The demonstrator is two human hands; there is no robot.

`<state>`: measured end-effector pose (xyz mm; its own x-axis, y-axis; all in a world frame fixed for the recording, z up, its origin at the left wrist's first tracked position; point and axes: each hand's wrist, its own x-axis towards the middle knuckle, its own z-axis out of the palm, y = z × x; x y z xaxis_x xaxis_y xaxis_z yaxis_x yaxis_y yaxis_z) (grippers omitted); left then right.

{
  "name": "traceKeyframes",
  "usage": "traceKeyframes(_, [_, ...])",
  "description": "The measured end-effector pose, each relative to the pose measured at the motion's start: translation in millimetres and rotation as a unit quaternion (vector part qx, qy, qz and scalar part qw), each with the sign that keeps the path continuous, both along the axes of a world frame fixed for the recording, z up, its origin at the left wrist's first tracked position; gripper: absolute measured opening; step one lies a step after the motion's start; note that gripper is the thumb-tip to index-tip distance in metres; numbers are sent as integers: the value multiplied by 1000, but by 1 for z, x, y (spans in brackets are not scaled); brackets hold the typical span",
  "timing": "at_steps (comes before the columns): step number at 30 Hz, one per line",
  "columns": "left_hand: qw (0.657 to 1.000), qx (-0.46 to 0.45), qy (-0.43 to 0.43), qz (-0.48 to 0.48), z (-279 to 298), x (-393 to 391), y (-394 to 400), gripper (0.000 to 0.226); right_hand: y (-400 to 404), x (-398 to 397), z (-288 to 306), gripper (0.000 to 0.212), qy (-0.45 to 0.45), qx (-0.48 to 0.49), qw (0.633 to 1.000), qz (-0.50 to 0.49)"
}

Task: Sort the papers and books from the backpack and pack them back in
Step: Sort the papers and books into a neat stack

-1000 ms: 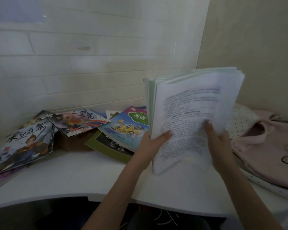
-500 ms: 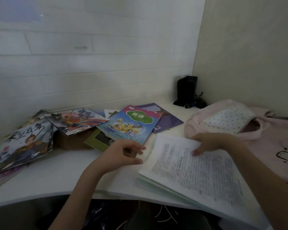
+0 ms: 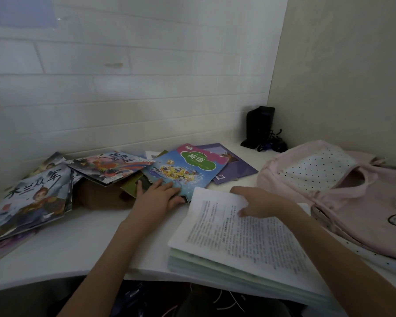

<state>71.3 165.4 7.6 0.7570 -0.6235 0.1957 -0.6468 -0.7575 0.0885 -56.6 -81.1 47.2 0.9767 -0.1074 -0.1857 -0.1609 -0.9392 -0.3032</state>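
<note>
Pink fabric backpack (image 3: 361, 197) right of papers; black box (image 3: 258, 126) in corner.
Thick white printed paper stack (image 3: 242, 243) flat, long axis toward near-right; right hand (image 3: 258, 202) fingers flat on it, left hand (image 3: 157, 197) fingers flat on blue English textbook (image 3: 183, 168).

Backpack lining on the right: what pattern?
White with small dark dots, inside the pink fabric backpack; head view.

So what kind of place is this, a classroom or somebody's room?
Probably a study corner in a home: a white desk set against plain walls, children's picture books spread across it, and a pink backpack lying open beside a stack of papers.
</note>
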Motion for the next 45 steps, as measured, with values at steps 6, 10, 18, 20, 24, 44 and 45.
traceKeyframes(6, [999, -1, 30, -15, 12, 36, 15, 42, -8, -6, -5, 44, 15, 76, 997, 31])
traceKeyframes(10, [983, -65, 166, -35, 19, 50, 25, 60, 10, 10, -12, 59, -4, 30, 999, 12])
traceKeyframes(18, [974, -107, 187, -67, 25, 36, 23, 76, 32, 55, -11, 65, -34, 195, 976, -88])
traceKeyframes(20, [988, -51, 130, -65, 18, 33, 29, 82, 35, 59, -7, 64, -4, 165, 986, -32])
traceKeyframes(24, [994, -26, 58, -86, 4, 30, 38, 81, 40, 47, -35, 68, -11, 5, 1000, 20])
traceKeyframes(44, [990, -41, -115, 67, 16, 49, 36, 45, 64, 99, -18, 37, -116, 446, 855, -238])
traceKeyframes(45, [989, -55, -116, 75, 14, 48, 34, 43, 65, 106, -13, 37, -97, 545, 786, -275])
